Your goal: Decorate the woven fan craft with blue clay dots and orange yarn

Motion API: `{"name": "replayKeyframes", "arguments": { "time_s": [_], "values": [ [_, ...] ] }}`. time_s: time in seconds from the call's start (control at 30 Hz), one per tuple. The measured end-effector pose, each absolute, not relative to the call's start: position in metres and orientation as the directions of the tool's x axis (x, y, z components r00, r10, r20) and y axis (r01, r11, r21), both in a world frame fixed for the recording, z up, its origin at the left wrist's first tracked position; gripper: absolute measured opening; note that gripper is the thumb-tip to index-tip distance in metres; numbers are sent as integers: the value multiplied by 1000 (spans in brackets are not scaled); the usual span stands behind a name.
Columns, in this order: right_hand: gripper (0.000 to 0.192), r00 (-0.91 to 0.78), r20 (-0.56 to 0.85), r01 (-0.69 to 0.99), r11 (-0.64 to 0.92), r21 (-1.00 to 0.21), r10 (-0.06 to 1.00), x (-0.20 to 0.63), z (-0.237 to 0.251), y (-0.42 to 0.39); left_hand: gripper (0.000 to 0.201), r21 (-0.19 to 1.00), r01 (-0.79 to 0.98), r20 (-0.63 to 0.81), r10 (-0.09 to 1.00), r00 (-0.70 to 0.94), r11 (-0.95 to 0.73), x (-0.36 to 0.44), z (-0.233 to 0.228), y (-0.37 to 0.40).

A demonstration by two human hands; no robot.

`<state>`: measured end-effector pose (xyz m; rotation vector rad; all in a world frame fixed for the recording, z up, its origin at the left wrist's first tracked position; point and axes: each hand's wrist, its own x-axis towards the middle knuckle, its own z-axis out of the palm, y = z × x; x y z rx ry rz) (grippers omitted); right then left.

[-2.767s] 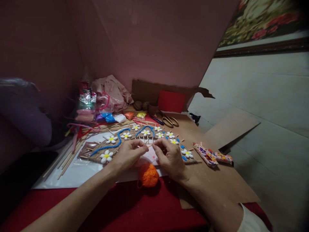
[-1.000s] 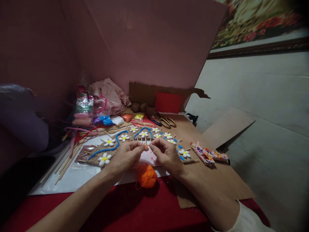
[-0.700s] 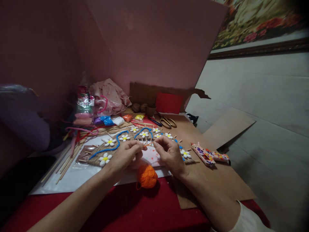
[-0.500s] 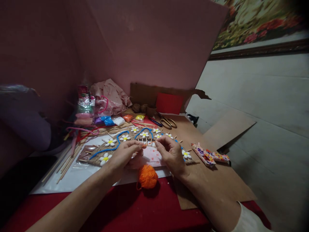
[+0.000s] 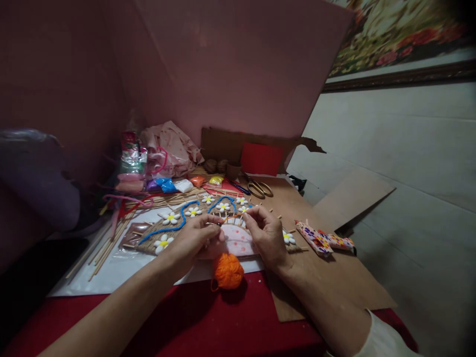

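Note:
Between my two hands a short length of orange yarn [image 5: 233, 216] is stretched over the sticks of a fan-shaped woven twine piece [image 5: 203, 219]. My left hand [image 5: 199, 238] pinches one end of the strand, fingers closed. The strand's other end is pinched by my right hand [image 5: 267, 237]. White daisies with yellow centres [image 5: 170, 218] and a wavy blue cord [image 5: 159, 231] decorate the woven piece. Its inner half-round is covered in pink dotted cloth [image 5: 238, 239], partly behind my hands. An orange yarn ball [image 5: 228, 271] lies in front of it on the red cloth.
Scissors [image 5: 260, 188], small bags of coloured clay [image 5: 166, 185] and a bundle of thin sticks [image 5: 107, 243] lie around the piece. A brown board [image 5: 334, 277] sits at right with a flowered fabric strip [image 5: 316, 238]. A pink panel [image 5: 238, 74] stands behind.
The orange strand between my hands shows more clearly now, lifted in a slight arc. My right hand has shifted slightly right; the yarn ball stays in place.

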<state>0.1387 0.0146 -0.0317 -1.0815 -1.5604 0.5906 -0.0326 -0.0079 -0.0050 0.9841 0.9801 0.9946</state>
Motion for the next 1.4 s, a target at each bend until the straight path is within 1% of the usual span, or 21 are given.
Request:
{"name": "replayKeyframes", "arguments": {
  "time_s": [0.07,0.2,0.33,0.43,0.53,0.67,0.8,1.07,1.13,1.27,1.4],
  "values": [
    [14,-1,487,328,460,-825,873,138,-32,15,27,965,-159,-171,962,215,207,-33,-4,-8],
    [14,-12,480,328,457,-827,877,138,-32,14,25,974,-74,-203,970,130,214,-32,-1,-8],
    [15,-17,481,321,460,-828,877,138,-32,13,22,980,-17,-197,974,116,200,-33,1,-6],
    [14,-4,487,323,462,-826,873,138,-31,13,19,974,33,-226,970,91,223,-32,4,-6],
    [14,5,489,322,462,-827,872,138,-31,13,17,970,31,-242,966,94,240,-31,6,-8],
    [14,22,500,321,468,-824,866,138,-30,14,21,966,40,-260,961,90,257,-31,5,-8],
    [14,25,510,340,472,-813,860,138,-30,14,25,968,62,-247,963,104,242,-34,-1,-5],
    [14,30,506,336,468,-817,862,138,-30,14,16,955,65,-292,956,36,289,-31,1,-3],
    [14,21,502,332,468,-819,864,138,-30,13,14,959,58,-280,959,35,278,-31,0,-3],
    [15,0,491,337,462,-820,871,138,-29,12,22,977,76,-202,978,49,198,-33,-2,-2],
    [16,-36,482,370,460,-807,875,137,-28,11,19,989,52,-141,987,75,137,-34,0,-5]
  ]
}}
